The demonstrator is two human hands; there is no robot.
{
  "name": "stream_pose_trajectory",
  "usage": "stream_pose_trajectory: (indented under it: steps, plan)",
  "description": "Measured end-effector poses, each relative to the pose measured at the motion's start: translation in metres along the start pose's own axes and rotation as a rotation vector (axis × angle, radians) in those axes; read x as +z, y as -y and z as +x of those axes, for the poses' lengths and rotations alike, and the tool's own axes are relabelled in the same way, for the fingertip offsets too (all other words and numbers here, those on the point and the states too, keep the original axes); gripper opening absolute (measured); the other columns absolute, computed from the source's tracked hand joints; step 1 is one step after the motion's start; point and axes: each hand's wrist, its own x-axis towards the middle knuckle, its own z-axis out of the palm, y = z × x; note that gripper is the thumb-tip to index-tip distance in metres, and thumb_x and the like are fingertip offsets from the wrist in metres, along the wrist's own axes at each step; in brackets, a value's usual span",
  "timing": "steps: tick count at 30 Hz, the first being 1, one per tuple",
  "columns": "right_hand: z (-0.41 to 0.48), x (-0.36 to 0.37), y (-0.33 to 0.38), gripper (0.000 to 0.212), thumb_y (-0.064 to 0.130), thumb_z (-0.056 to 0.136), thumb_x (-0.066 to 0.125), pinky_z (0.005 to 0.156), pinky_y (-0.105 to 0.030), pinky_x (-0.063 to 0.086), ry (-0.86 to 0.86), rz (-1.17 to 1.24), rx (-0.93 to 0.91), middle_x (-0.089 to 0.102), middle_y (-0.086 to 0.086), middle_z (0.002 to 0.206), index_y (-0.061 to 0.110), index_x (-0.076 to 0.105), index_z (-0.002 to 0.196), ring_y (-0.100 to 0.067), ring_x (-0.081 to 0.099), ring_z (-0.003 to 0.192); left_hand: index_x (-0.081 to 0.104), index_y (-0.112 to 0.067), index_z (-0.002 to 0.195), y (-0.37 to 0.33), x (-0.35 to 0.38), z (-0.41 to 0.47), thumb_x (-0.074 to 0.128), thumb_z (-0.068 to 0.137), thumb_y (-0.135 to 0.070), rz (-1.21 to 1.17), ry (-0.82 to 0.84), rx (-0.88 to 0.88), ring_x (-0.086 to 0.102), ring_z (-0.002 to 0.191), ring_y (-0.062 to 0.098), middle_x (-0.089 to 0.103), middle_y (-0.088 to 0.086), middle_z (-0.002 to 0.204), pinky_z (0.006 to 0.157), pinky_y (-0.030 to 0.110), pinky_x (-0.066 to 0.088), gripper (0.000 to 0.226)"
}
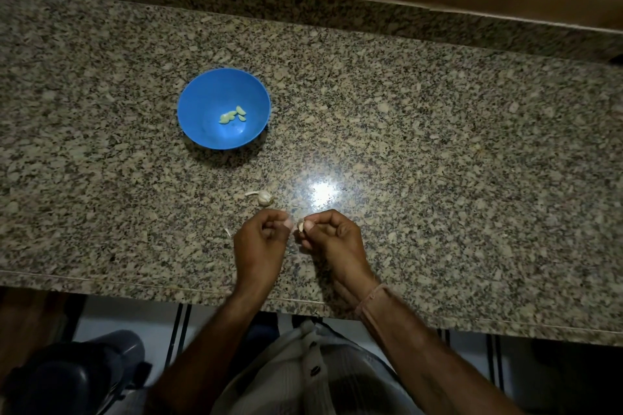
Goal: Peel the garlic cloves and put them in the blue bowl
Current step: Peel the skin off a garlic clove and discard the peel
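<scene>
A blue bowl (pixel 202 91) stands on the granite counter, left of centre, with a few pale peeled cloves (pixel 233 115) in its bottom. Nearer me lies a partial garlic bulb (pixel 263 197) with a curled stalk. Just below it my right hand (pixel 332 239) pinches a small garlic clove (pixel 301 225) between thumb and fingers. My left hand (pixel 259 242) is beside it with curled fingers, its fingertips blurred and close to the clove; whether they hold a bit of skin I cannot tell.
The speckled granite counter (pixel 438 145) runs to a raised back ledge and a wooden wall. A scrap of garlic skin (pixel 228 231) lies left of my left hand. The counter's front edge (pixel 135 283) passes under my forearms.
</scene>
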Motion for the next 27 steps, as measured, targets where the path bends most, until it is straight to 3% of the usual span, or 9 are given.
stream_pose_trajectory:
  steps: [5, 9, 15, 18, 23, 27]
  plan:
    - [0.001, 0.001, -0.003, 0.004, -0.001, 0.097, 0.069, 0.087, -0.043, 0.062, -0.044, 0.038, -0.037, 0.073, -0.028, 0.098, -0.001, 0.066, 0.094, -0.034, 0.073, 0.093, 0.081, -0.024, 0.090, -0.011, -0.002, -0.012, 0.079, 0.091, -0.021, -0.055, 0.070, -0.012, 0.073, 0.076, 0.001, 0.078, -0.017, 0.081, 0.073, 0.026, 0.060, 0.004]
    - [0.002, 0.004, -0.007, 0.010, -0.001, 0.094, 0.073, 0.090, -0.050, 0.063, -0.088, 0.013, -0.088, 0.072, -0.031, 0.102, -0.007, 0.065, 0.096, -0.045, 0.073, 0.102, 0.082, -0.022, 0.092, -0.013, -0.002, -0.013, 0.078, 0.092, -0.018, -0.012, 0.068, 0.036, 0.072, 0.075, -0.002, 0.077, -0.018, 0.081, 0.070, 0.021, 0.059, 0.005]
    - [-0.002, 0.006, -0.005, 0.007, -0.001, 0.093, 0.074, 0.085, -0.043, 0.065, -0.128, -0.039, -0.154, 0.075, -0.025, 0.095, -0.005, 0.068, 0.093, -0.035, 0.076, 0.091, 0.079, -0.026, 0.093, -0.011, 0.003, -0.015, 0.076, 0.092, -0.013, 0.042, 0.016, 0.075, 0.070, 0.072, -0.002, 0.075, -0.016, 0.078, 0.067, 0.023, 0.060, 0.013]
    - [-0.002, 0.008, -0.008, 0.006, 0.004, 0.092, 0.076, 0.084, -0.049, 0.065, -0.157, -0.087, -0.171, 0.076, -0.021, 0.091, 0.002, 0.071, 0.089, -0.037, 0.076, 0.091, 0.079, -0.023, 0.095, -0.008, 0.005, -0.014, 0.074, 0.092, -0.013, 0.038, 0.007, 0.060, 0.070, 0.072, 0.000, 0.075, -0.014, 0.078, 0.066, 0.024, 0.059, 0.011]
    - [0.000, 0.010, -0.009, 0.007, 0.006, 0.092, 0.077, 0.085, -0.052, 0.064, -0.164, -0.107, -0.168, 0.077, -0.019, 0.090, 0.003, 0.072, 0.089, -0.037, 0.076, 0.090, 0.078, -0.018, 0.096, -0.006, 0.007, -0.014, 0.073, 0.093, -0.012, 0.014, -0.010, 0.040, 0.069, 0.071, 0.002, 0.075, -0.011, 0.077, 0.061, 0.014, 0.052, 0.009]
    - [-0.001, 0.008, -0.005, 0.005, -0.001, 0.093, 0.073, 0.089, -0.051, 0.063, -0.125, 0.039, -0.058, 0.074, -0.025, 0.091, -0.005, 0.070, 0.094, -0.033, 0.074, 0.087, 0.076, -0.015, 0.095, -0.008, 0.006, -0.014, 0.072, 0.092, -0.008, 0.007, 0.015, 0.030, 0.068, 0.069, -0.001, 0.074, -0.009, 0.077, 0.060, 0.010, 0.049, 0.008]
